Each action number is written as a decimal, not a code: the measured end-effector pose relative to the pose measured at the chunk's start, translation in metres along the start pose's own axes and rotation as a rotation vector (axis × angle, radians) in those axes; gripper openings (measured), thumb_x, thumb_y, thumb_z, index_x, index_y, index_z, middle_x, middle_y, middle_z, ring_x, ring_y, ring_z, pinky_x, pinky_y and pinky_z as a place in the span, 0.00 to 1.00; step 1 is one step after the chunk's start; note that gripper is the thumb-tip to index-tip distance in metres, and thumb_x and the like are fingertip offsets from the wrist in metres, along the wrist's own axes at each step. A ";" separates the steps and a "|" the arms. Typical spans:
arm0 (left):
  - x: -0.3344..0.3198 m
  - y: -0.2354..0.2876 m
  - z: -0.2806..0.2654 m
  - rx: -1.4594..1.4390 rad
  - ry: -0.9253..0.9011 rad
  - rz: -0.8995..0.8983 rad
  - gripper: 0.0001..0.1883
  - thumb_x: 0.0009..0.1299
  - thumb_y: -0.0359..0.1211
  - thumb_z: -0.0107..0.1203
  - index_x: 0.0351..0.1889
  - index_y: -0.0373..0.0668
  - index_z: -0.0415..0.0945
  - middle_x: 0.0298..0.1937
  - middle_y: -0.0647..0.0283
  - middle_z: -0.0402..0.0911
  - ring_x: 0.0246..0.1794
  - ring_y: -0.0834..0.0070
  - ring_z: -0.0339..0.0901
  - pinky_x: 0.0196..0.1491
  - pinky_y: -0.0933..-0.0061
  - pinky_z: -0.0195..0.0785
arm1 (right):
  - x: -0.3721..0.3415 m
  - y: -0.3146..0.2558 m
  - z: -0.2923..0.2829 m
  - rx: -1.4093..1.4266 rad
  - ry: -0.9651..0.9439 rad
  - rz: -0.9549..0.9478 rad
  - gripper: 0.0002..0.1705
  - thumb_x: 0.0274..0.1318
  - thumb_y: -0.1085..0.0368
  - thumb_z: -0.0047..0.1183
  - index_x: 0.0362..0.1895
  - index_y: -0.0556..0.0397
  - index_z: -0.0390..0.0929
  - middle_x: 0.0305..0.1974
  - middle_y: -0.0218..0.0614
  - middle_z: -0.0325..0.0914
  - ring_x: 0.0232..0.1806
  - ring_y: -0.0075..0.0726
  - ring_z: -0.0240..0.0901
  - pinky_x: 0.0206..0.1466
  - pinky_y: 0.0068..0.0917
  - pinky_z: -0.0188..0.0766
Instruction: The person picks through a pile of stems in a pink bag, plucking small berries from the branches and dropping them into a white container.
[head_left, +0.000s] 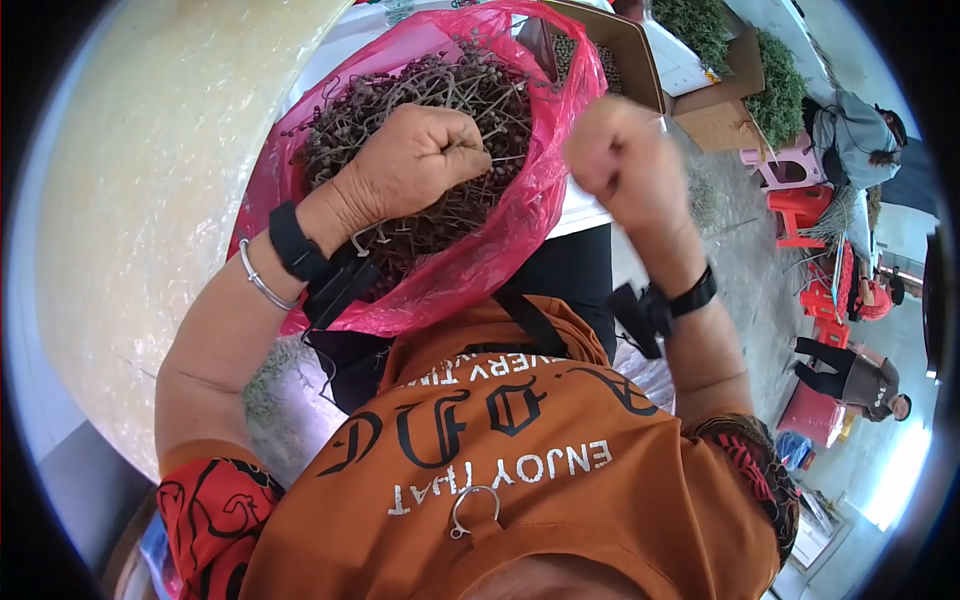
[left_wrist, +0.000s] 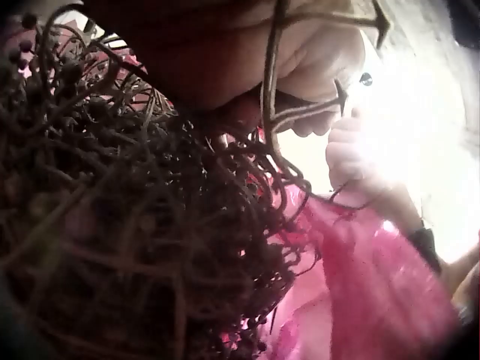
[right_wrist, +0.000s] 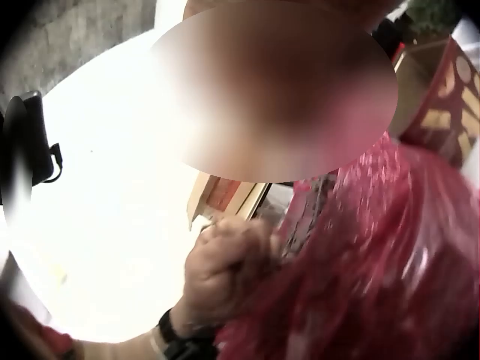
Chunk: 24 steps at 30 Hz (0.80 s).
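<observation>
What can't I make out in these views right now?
- Left hand, head view: curled fingers hide whatever they may grip.
- Right hand, head view: blur hides whether it holds anything.
- Bag's bottom, head view: covered by heaped stems.
- Right wrist view, top centre: smeared by a blurred patch.
- Left wrist view, right side: lost in glare.

Head view, right side: a grey, mottled floor [head_left: 738, 235], scattered with bits of green, extends beside a pale blue-white wall [head_left: 905, 345], with a pink plastic stool [head_left: 790, 165] standing near several red plastic stools [head_left: 800, 208]. A glaring white patch of light [head_left: 900, 478] shows at the lower right, whether window, doorway or lamp being indeterminable; at the left lies a large, pale yellowish, glossy surface [head_left: 140, 180] of uncertain nature. Left wrist view: white glare [left_wrist: 420, 135] washes out much of the background.
</observation>
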<state>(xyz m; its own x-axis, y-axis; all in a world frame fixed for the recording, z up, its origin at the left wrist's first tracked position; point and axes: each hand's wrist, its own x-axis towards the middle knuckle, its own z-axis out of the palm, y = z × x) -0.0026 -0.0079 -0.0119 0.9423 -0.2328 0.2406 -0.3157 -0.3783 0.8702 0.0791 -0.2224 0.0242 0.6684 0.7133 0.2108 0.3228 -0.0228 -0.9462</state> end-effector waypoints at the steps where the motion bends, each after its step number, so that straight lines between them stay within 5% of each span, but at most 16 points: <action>1: 0.000 0.001 -0.002 -0.084 0.014 -0.067 0.07 0.60 0.30 0.54 0.23 0.37 0.72 0.18 0.66 0.69 0.18 0.78 0.65 0.25 0.76 0.61 | 0.010 0.002 -0.016 -0.344 0.059 -0.269 0.12 0.47 0.73 0.43 0.14 0.52 0.59 0.14 0.27 0.57 0.15 0.23 0.54 0.15 0.21 0.46; 3: 0.000 0.003 -0.004 -0.253 0.047 -0.198 0.07 0.61 0.31 0.55 0.25 0.37 0.74 0.17 0.70 0.70 0.18 0.83 0.65 0.26 0.80 0.62 | 0.033 0.003 -0.043 0.426 0.423 0.365 0.11 0.47 0.75 0.44 0.16 0.53 0.60 0.16 0.27 0.57 0.17 0.22 0.53 0.16 0.21 0.48; 7: 0.002 0.008 -0.009 -0.470 0.050 -0.323 0.07 0.61 0.32 0.56 0.26 0.38 0.75 0.19 0.74 0.69 0.20 0.86 0.65 0.27 0.83 0.61 | 0.078 0.040 -0.085 0.295 0.688 0.205 0.08 0.48 0.73 0.46 0.18 0.55 0.66 0.17 0.29 0.61 0.17 0.23 0.58 0.17 0.18 0.47; 9: 0.003 0.009 -0.009 -0.490 0.053 -0.337 0.07 0.61 0.32 0.56 0.26 0.38 0.75 0.19 0.74 0.69 0.20 0.87 0.65 0.26 0.83 0.61 | 0.095 0.075 -0.107 0.115 0.797 0.232 0.06 0.44 0.67 0.53 0.23 0.58 0.75 0.23 0.35 0.73 0.21 0.27 0.66 0.22 0.21 0.58; 14: 0.008 0.008 -0.010 -0.501 0.059 -0.321 0.08 0.62 0.33 0.56 0.25 0.39 0.75 0.19 0.72 0.70 0.20 0.87 0.64 0.26 0.84 0.60 | 0.101 0.123 -0.134 -0.063 0.636 0.510 0.12 0.52 0.65 0.46 0.40 0.51 0.78 0.36 0.29 0.77 0.42 0.26 0.70 0.37 0.22 0.57; 18: 0.010 0.007 -0.011 -0.462 0.083 -0.302 0.09 0.62 0.35 0.56 0.26 0.39 0.76 0.20 0.72 0.71 0.20 0.87 0.64 0.26 0.84 0.60 | 0.087 0.133 -0.134 0.052 0.542 0.482 0.17 0.55 0.64 0.43 0.49 0.47 0.75 0.47 0.25 0.75 0.51 0.26 0.66 0.43 0.24 0.54; 24: 0.022 0.004 -0.021 -0.532 0.128 -0.363 0.09 0.63 0.35 0.55 0.26 0.39 0.75 0.20 0.71 0.71 0.19 0.86 0.65 0.25 0.85 0.60 | 0.079 0.136 -0.135 0.190 0.525 0.232 0.20 0.56 0.70 0.41 0.55 0.55 0.67 0.53 0.37 0.71 0.56 0.37 0.66 0.52 0.35 0.64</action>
<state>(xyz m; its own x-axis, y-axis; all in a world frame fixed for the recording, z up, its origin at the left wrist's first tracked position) 0.0195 0.0041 0.0055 0.9948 -0.0524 -0.0876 0.0921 0.0895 0.9917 0.2664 -0.2643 -0.0548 0.9641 0.2625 0.0409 0.0360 0.0232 -0.9991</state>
